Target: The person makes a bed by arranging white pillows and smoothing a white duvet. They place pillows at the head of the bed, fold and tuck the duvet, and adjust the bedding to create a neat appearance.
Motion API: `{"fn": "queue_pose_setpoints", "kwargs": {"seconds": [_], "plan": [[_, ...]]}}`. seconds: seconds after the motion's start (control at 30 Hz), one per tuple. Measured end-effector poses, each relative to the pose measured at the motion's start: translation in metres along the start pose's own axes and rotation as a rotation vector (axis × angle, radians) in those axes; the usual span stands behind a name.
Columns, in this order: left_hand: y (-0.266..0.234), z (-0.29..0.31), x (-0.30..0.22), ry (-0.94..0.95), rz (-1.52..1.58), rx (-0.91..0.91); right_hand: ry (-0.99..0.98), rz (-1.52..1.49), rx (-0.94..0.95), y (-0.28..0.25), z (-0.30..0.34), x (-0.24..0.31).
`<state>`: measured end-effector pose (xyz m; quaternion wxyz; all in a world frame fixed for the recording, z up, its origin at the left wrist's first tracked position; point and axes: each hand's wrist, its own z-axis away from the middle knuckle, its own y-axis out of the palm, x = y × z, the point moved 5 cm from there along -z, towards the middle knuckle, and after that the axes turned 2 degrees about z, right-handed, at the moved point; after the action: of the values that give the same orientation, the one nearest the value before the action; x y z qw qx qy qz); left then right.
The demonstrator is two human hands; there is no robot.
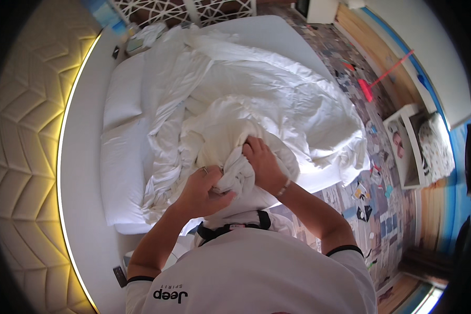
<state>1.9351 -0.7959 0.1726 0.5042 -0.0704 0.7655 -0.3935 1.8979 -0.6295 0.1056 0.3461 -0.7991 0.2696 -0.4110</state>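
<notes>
White duvet (319,104) lies rumpled across the bed (280,39) in the head view, near part bunched between your hands. Your right hand (266,166) has its fingers curled into the bunch; your left hand (199,191) pinches its left edge, tips partly hidden. Gripping both sides likely stops the folds slipping, while the bed probably carries most of the weight.
</notes>
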Motion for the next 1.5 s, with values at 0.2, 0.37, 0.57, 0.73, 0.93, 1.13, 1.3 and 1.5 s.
{"fn": "queue_pose_setpoints", "kwargs": {"seconds": [0.2, 0.37, 0.57, 0.73, 0.93, 1.13, 1.3, 1.5], "plan": [[0.038, -0.004, 0.009, 0.137, -0.316, 0.165, 0.140, -0.156, 0.196, -0.020, 0.012, -0.032], [0.020, 0.000, 0.058, 0.011, -0.436, 0.083, 0.279, -0.267, 0.299, -0.035, 0.035, -0.104], [-0.024, -0.002, 0.121, -0.017, -0.581, -0.299, 0.441, -1.055, 0.551, 0.016, 0.035, -0.090], [-0.029, -0.010, 0.085, 0.022, -0.219, -0.381, 0.259, -0.507, 0.440, 0.032, 0.007, -0.065], [-0.023, 0.002, 0.057, 0.020, -0.121, -0.267, 0.326, -0.138, 0.098, 0.042, -0.002, -0.049], [-0.023, 0.026, 0.074, -0.031, -0.439, -0.055, 0.158, -0.046, -0.126, 0.031, 0.010, -0.029], [-0.029, 0.037, 0.112, -0.057, -0.504, -0.178, -0.022, -0.251, 0.137, 0.012, 0.015, 0.024], [-0.034, 0.028, 0.092, -0.289, -0.214, -0.160, -0.099, -0.481, 0.059, -0.008, 0.002, 0.040]]}}
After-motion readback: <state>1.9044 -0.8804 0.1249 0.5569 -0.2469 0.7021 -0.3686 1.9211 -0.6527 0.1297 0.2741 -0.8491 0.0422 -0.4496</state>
